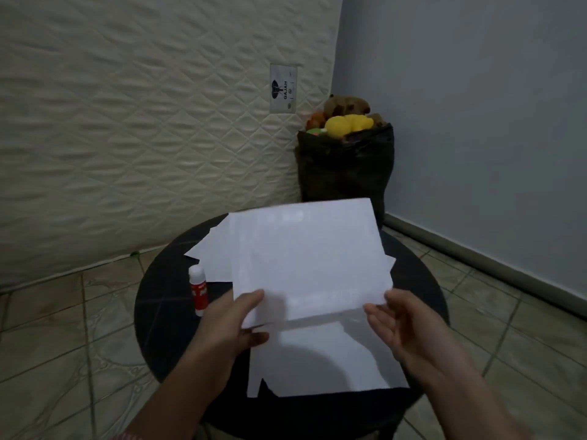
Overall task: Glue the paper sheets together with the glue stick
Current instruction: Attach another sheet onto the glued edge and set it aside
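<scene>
Early stage, by the look: glue stick (197,290) capped, standing just left of the left hand (244,322). Left hand pinching lifted sheet (305,258); right hand (403,325) loose at its right corner, grip uncertain. More sheets (320,360) lying beneath both hands on dark round table (158,312). Beyond: quilted mattress (143,122), tiled floor, bag of toys (346,160), grey wall.
</scene>
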